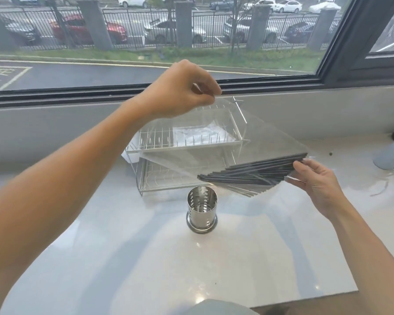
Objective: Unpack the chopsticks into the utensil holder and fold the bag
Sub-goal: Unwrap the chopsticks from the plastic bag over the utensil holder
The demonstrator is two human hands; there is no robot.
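— Left hand (180,92) pinches the clear bag (248,142) corner; right hand (316,178) clamps the chopsticks (253,172) through it, above the utensil holder (202,206).
— If we tilt further, they could spill onto the bench (146,258); the opening is probably leftward.

Dish rack (187,142) seen only through the clear bag (248,142); far corner and lower tier washed out. Chopsticks (250,172): right ends behind the right hand (316,180); count not readable. Left hand (180,92) grip on the bag's top corner; fingertips curled under, contact hidden. Pale object (391,153) cut by the right edge, unidentifiable. Both forearms run out of frame.
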